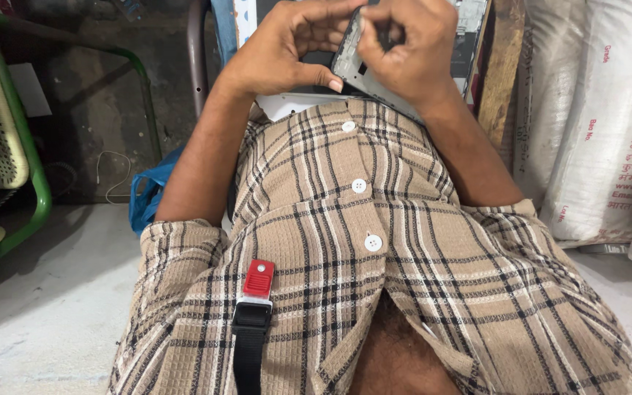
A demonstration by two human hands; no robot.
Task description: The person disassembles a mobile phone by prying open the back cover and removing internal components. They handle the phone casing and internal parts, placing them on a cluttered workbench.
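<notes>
— Bright or dim?

— Fairly bright, soft daylight with no hard glare. The plaid shirt [404, 241] below the grip is evenly lit and sharp — every thread of the weave reads.

— And the shadows?

— Up and to the left of the grip the wall sits in deep shade. A soft shadow lies on the pale floor [45, 307] down to the left.

— Anything blurred?

— The left hand [287, 44] and right hand [411, 44] at the top edge look a shade softer than the shirt. The white sacks [594, 124] to the right of the grip lean outward, a wide-lens bend at the edge.
</notes>
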